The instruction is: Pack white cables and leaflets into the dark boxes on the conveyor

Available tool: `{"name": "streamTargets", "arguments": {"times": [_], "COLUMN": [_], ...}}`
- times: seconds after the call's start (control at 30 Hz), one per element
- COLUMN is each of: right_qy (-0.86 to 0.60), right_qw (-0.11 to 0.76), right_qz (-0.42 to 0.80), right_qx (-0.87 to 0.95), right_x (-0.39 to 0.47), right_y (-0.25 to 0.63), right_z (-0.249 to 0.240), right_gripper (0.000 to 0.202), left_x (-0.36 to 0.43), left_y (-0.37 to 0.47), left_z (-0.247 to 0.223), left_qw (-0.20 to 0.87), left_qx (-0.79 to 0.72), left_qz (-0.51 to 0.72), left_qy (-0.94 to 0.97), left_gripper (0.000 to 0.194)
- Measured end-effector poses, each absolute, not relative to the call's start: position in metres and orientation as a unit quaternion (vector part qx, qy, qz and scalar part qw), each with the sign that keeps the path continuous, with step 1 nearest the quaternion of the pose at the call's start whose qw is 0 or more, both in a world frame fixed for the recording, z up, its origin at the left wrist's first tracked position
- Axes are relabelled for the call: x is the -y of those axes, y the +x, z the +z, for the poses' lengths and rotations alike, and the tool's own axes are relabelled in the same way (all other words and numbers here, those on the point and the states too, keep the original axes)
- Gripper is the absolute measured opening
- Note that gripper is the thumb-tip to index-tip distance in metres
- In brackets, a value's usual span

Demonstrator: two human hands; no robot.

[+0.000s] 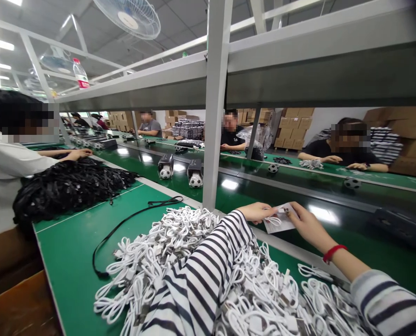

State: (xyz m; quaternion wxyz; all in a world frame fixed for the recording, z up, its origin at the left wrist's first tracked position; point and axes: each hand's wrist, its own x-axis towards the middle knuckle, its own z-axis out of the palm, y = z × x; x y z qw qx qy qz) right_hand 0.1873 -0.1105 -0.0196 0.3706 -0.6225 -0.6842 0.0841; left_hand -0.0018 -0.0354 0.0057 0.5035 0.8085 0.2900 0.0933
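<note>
My left hand [256,212] is closed on a coiled white USB cable [273,220], held beyond the near bench edge. Beside it, my right hand [308,225] pinches a small whitish, translucent bag [280,227]. The cable's metal plug lies against the bag near my right fingertips; whether it is inside, I cannot tell. Below both forearms spreads a large heap of white USB cables [173,242], each looped up. Part of that heap is hidden by my striped left sleeve [208,261].
A dark conveyor [229,196] carries boxed football-shaped items [195,180] past a white post [215,116]. Left, a co-worker's hand [78,154] rests by a pile of black straps [75,186]. One black strap [124,224] lies on the green bench [68,261]. Several people work opposite.
</note>
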Motion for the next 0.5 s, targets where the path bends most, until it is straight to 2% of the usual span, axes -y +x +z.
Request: {"name": "streamTargets", "arguments": {"times": [0.13, 0.23, 0.37, 0.43, 0.5], "right_qy": [-0.623, -0.594, -0.559, -0.572, -0.586], "right_qw": [0.379, 0.44, 0.584, 0.603, 0.589], "right_qz": [0.093, 0.139, 0.216, 0.219, 0.217], "right_qx": [0.678, 0.659, 0.547, 0.511, 0.513], "right_x": [0.111, 0.109, 0.108, 0.107, 0.106], "right_y": [0.186, 0.185, 0.185, 0.186, 0.186], "right_z": [-0.018, -0.015, -0.012, -0.012, -0.013], "right_gripper": [0.021, 0.025, 0.035, 0.037, 0.036], "left_x": [0.039, 0.04, 0.053, 0.065, 0.079], "left_y": [-0.004, -0.002, -0.011, -0.022, -0.033], "left_z": [0.007, 0.013, 0.045, 0.07, 0.095], "left_qw": [0.506, 0.534, 0.65, 0.69, 0.685], "left_qx": [-0.254, -0.229, -0.189, -0.138, -0.137], "left_qz": [0.079, 0.113, 0.256, 0.306, 0.38], "left_qy": [0.82, 0.806, 0.69, 0.642, 0.606], "left_gripper": [0.062, 0.056, 0.041, 0.035, 0.04]}}
